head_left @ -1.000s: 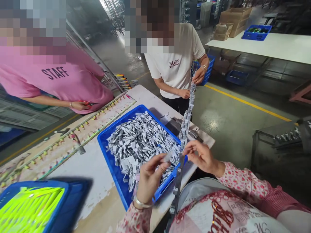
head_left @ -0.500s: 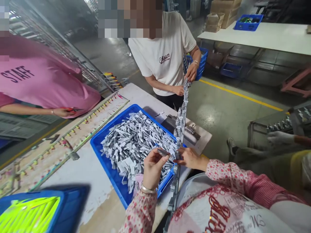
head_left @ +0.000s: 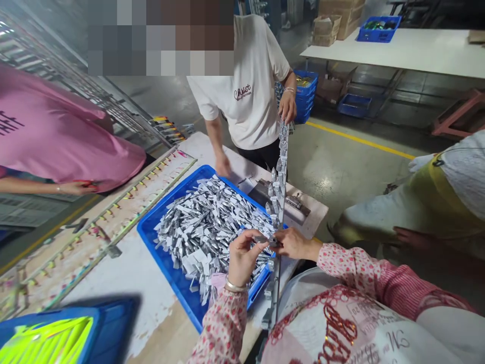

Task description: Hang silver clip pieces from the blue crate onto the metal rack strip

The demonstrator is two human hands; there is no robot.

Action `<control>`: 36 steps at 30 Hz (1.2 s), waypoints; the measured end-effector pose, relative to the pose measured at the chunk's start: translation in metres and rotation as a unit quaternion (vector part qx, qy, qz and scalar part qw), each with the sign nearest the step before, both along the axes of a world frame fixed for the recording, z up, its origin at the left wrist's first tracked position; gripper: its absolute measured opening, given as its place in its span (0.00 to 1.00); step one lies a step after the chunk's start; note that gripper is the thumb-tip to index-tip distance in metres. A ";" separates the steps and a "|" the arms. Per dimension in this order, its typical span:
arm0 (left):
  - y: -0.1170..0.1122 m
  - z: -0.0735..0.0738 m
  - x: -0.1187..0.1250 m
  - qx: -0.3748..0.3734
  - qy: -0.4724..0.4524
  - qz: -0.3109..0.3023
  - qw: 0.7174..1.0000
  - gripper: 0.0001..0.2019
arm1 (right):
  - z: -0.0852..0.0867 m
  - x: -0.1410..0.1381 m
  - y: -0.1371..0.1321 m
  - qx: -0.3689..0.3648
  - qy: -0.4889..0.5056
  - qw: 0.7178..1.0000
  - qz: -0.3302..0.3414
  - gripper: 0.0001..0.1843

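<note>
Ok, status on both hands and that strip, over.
Left hand pinches silver piece at the strip. Right hand grips strip. Co-worker's hand holds its far end; blue tray of pieces below.

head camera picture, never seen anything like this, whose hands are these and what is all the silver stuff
The camera sits on a person's head, looking down at their own two bare hands in flowered sleeves. The left hand pinches one small silver piece; the right hand grips a long strip hung with such pieces, whose top end a co-worker's hand holds up. On the table stands a blue tray heaped with loose silver pieces.
</note>
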State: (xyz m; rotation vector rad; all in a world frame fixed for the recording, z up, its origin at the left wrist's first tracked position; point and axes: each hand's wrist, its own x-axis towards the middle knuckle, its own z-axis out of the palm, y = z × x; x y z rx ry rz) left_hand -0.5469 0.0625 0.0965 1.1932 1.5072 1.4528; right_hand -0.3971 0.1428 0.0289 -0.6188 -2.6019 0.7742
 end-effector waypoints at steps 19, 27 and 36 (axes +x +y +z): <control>-0.007 0.012 -0.001 0.011 0.251 -0.017 0.968 0.06 | 0.002 0.007 -0.002 -0.005 -0.048 0.999 0.004 0.11; -0.009 0.001 0.010 -0.003 0.216 -0.025 0.976 0.07 | 0.003 0.010 0.000 -0.028 -0.032 0.999 0.019 0.07; -0.050 -0.093 -0.127 -0.293 0.394 0.115 0.863 0.14 | -0.005 0.016 0.002 -0.125 0.020 0.992 0.007 0.16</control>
